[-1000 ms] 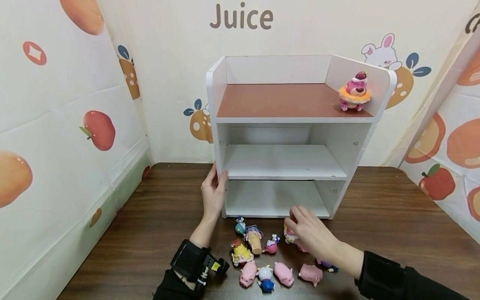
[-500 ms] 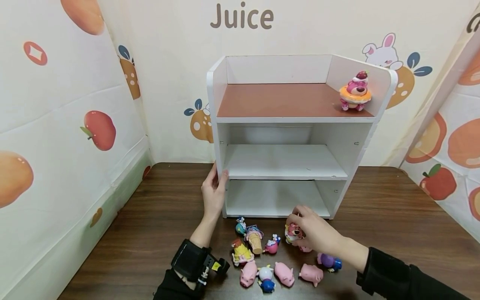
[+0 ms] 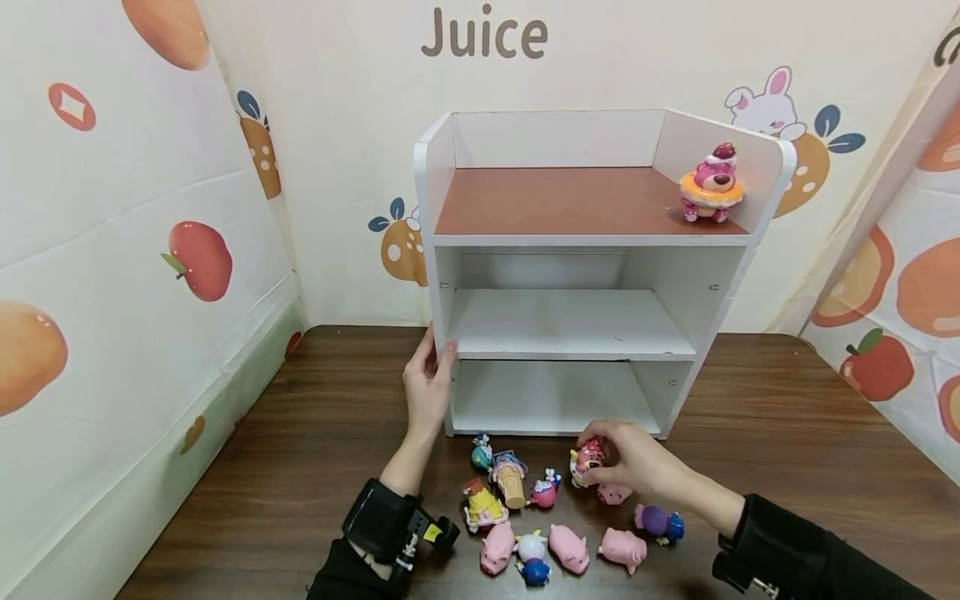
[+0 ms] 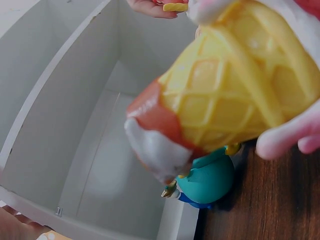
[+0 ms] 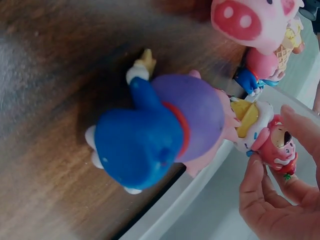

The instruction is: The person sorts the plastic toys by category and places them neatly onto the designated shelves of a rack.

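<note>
My left hand [image 3: 429,387] holds the left side panel of a white toy shelf [image 3: 573,241], thumb at its front edge and fingers on the outer side. In front of the shelf, my right hand [image 3: 637,457] pinches a pink bear figurine [image 3: 588,459] between thumb and fingers, low over the table. The right wrist view shows the bear figurine [image 5: 280,141] with a white and yellow lower part. Just under that hand lies a pink pig figurine [image 3: 615,494]. A purple and blue figurine [image 3: 658,523] lies nearer the right forearm.
On the shelf's brown top stands another pink bear figurine [image 3: 711,185] with an orange ring. Several pig figurines [image 3: 622,547], an ice-cream-cone figurine [image 3: 509,481], a yellow-dressed figurine [image 3: 483,506] and a teal figurine [image 3: 482,452] lie on the wooden table [image 3: 300,467].
My right hand has shifted slightly right and lower over the bear figurine, showing more of the pig and the purple and blue figurine. My left hand has stayed on the shelf.
</note>
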Motion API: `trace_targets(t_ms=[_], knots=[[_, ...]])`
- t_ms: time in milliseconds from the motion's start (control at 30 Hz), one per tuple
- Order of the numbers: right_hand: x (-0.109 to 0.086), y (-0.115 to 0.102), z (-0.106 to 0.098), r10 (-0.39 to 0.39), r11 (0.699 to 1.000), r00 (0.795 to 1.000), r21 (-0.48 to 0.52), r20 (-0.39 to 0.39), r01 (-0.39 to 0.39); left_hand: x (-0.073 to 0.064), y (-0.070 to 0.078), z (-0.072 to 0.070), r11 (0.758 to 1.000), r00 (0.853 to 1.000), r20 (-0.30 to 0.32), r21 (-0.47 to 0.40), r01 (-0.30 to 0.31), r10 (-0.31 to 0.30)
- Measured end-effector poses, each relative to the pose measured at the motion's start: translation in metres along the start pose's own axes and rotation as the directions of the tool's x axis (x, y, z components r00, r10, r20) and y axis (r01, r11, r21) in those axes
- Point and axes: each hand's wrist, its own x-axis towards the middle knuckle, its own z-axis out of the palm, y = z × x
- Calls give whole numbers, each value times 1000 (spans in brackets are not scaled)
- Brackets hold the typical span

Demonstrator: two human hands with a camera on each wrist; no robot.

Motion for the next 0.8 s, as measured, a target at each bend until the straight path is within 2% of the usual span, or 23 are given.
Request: trace_targets(t_ms=[100,167,333,500,800], knots=[[0,3,1,5,1000,1000,19,0,-5,0,2,0,999,999,6,10,34,-34],[0,5,2,6,999,1000,35,-1,-6,0,10,1,998,998,8,10,60,-60],[-1,7,3,2,999,1000,53,-15,-1,-1,31,3,997,997,13,16,76,-77],[-1,5,-2,13,998,1000,56,-20,-12,0,33,3,997,997,10,40,73,-73],[2,-12,-29,-84,996,993,-20,-84,82,-1,33,3,997,997,13,31,73,-74]])
